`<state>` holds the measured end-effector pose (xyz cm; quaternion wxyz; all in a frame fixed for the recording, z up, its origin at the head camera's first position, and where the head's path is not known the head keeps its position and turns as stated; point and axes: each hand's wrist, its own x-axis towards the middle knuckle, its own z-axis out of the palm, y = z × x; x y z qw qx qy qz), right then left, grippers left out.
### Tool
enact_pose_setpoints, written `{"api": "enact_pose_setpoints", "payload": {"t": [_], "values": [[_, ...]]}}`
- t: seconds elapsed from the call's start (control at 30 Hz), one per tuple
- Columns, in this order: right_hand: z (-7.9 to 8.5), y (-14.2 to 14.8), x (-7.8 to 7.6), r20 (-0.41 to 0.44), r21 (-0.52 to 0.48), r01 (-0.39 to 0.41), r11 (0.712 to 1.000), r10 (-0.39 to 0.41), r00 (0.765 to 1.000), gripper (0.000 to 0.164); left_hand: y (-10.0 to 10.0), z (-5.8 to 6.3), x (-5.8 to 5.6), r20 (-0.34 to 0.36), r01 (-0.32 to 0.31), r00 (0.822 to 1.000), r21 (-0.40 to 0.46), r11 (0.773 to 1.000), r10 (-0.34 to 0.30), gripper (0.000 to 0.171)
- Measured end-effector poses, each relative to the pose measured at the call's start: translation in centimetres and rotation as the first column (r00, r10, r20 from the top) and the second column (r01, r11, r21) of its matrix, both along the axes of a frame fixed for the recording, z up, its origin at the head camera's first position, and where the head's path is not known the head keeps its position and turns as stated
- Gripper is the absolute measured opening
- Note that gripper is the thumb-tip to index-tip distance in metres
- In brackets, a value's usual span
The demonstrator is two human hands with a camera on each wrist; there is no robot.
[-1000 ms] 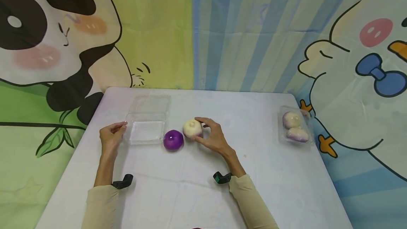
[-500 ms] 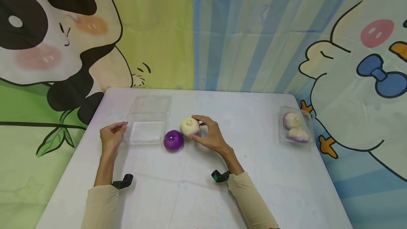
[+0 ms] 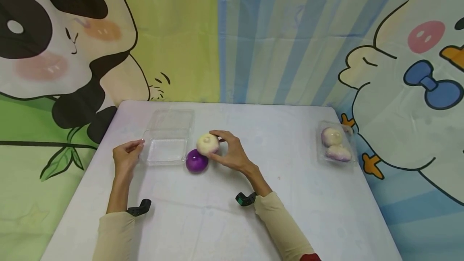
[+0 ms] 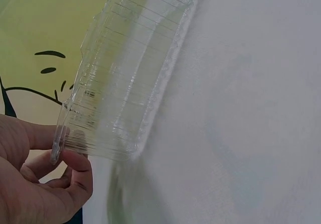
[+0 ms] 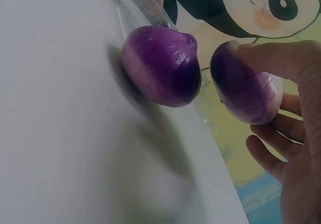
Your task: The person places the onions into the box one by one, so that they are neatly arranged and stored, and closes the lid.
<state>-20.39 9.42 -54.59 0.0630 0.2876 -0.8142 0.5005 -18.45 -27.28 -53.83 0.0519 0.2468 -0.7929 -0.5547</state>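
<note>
My right hand (image 3: 232, 152) holds a pale onion (image 3: 208, 144) between thumb and fingers, raised above the table. In the right wrist view the onion (image 5: 246, 86) shows a purple side. A dark purple onion (image 3: 197, 161) rests on the table just below and left of it in the head view. Left of both stands a clear plastic box (image 3: 166, 150) with its lid (image 3: 172, 120) folded back, nothing in it. My left hand (image 3: 127, 156) pinches the box's left rim; in the left wrist view the thumb and fingers (image 4: 77, 176) grip the rim's corner.
At the table's right edge stands another clear box (image 3: 349, 154) holding two pale purple onions (image 3: 338, 153). The white table (image 3: 217, 220) ends at a printed cloth backdrop (image 3: 261, 43). A bit of red shows at the bottom, by the right sleeve.
My right hand has carried the pale onion leftward, from beside the dark purple onion to above its upper right. The left hand has kept its hold on the box rim.
</note>
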Motion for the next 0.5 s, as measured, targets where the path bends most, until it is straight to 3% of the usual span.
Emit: {"api": "enact_pose_setpoints", "payload": {"t": [0.5], "values": [[1.4, -2.8, -0.5, 0.015, 0.011, -0.047, 0.999, 0.047, 0.999, 0.073, -0.1, -0.1, -0.1, -0.026, 0.001, 1.000, 0.016, 1.000, -0.001, 0.033]]}}
